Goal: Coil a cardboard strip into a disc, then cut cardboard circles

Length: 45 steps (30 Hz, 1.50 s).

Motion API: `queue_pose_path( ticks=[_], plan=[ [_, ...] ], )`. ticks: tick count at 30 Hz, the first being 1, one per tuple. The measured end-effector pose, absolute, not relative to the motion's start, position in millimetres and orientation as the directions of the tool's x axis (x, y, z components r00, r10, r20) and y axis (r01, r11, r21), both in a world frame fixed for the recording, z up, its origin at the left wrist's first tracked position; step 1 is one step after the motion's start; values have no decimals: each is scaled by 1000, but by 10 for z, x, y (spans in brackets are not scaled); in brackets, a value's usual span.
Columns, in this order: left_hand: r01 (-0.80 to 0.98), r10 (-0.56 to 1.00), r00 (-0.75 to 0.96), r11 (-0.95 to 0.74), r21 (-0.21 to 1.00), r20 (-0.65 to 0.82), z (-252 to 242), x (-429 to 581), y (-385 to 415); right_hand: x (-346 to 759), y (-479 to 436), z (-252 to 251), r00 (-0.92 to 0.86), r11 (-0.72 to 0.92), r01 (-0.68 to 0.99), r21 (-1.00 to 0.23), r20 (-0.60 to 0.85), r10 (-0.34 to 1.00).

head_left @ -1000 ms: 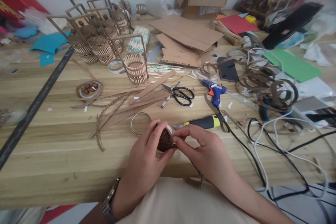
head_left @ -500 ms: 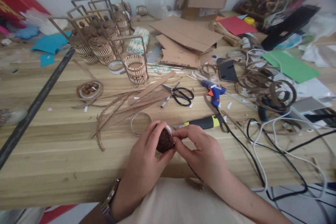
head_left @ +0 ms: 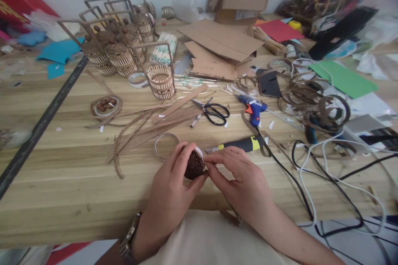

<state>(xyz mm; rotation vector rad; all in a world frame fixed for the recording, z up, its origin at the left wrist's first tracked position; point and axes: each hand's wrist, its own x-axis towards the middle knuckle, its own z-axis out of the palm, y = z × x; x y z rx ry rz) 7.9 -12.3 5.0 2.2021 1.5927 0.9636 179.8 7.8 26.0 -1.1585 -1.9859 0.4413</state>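
Observation:
My left hand is wrapped round a dark brown coil of corrugated cardboard strip, its ridged face turned up and a pale band along its upper right rim. At the coil's right edge, the thumb and forefinger of my right hand are pinched together on the cardboard strip. A tail of that strip hangs below my right hand toward my lap. Just beyond my left fingers lies a ring of tape. A utility knife with black and yellow handle rests beyond my right hand.
Black scissors, a blue glue gun and cardboard strips lie across the middle. Small handled baskets stand at the back left. White and black cables loop on the right. Flat cardboard and a box are behind.
The coil has turned slightly in my left hand, and more of its ridged face and pale rim shows. My right fingers have shifted a little along its edge.

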Motion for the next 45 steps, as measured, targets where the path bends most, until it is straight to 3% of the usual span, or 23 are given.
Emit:
queue_pose_path(
  ticks=[21, 35, 40, 45],
  plan=[
    [850, 853, 244, -417, 322, 462, 64, 123, -158, 1793, 64, 200, -290, 495, 695, -522, 426, 857],
    [806, 869, 283, -445, 390, 406, 40, 104, -173, 1914, 152, 321, -328, 459, 720, -520, 327, 886],
    [792, 877, 337, -461, 399, 343, 61, 104, -166, 2106, 271, 294, -242, 384, 791, -476, 333, 912],
    [825, 880, 302, -434, 363, 365, 12, 72, -153, 2538, 343, 205, 23, 136, 868, -477, 313, 949]
  ],
)
